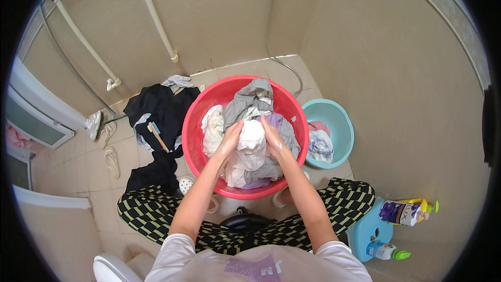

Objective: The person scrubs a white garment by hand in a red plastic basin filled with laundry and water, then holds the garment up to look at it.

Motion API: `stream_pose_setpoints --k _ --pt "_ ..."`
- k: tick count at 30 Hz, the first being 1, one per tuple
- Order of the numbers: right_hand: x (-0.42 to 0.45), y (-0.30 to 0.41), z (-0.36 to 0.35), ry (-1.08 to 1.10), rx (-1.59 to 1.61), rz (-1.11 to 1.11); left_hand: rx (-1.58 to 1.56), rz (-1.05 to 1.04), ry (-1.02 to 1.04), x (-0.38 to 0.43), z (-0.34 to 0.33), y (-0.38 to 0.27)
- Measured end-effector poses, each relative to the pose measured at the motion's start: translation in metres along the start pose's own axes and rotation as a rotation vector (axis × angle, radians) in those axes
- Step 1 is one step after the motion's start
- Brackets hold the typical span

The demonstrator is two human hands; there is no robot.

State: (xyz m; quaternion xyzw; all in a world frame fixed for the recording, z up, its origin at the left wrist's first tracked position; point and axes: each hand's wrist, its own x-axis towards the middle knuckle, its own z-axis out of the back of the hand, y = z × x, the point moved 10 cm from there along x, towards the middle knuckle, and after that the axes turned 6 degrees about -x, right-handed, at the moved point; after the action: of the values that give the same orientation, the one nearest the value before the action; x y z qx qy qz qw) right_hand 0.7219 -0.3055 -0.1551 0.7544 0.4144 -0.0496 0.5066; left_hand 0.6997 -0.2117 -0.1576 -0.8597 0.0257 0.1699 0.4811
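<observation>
Between my knees stands a large red plastic basin (pixel 188 141) full of garments. Over its middle, my left hand (pixel 231 139) and my right hand (pixel 273 137) grip a white cloth (pixel 251 137) from its two sides. White traces, perhaps suds, show on both wrists. Around the cloth lie a grey garment (pixel 242 103), a purple one (pixel 276 120) and a cream-white bundle (pixel 212 129). Pale pink fabric hangs below my hands, and the lower part of the cloth merges with it.
A light blue basin (pixel 344 133) with clothes touches the red one's right side. Left lie black clothes (pixel 146 102) with a wooden-handled brush (pixel 158 137) and sandals (pixel 111 162). Bottles (pixel 399 213) rest on a blue stool (pixel 366 233) at right. A hose (pixel 291 70) runs behind.
</observation>
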Motion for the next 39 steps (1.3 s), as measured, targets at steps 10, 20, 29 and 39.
stream_pose_setpoints --k 10,20,29,39 --pt "-0.019 0.005 -0.002 0.197 -0.168 0.18 0.373 -0.315 -0.357 -0.012 0.043 -0.027" --pt "-0.044 0.028 0.025 -0.193 -0.436 0.276 0.022 -0.195 -0.116 -0.043 -0.014 -0.02" --pt "-0.049 0.058 0.029 -0.378 -0.291 0.64 0.377 -0.545 -0.265 -0.048 -0.001 -0.052" --pt "-0.071 0.03 -0.094 -0.187 -1.138 1.292 -0.194 -0.335 -0.24 0.006 0.049 0.025"
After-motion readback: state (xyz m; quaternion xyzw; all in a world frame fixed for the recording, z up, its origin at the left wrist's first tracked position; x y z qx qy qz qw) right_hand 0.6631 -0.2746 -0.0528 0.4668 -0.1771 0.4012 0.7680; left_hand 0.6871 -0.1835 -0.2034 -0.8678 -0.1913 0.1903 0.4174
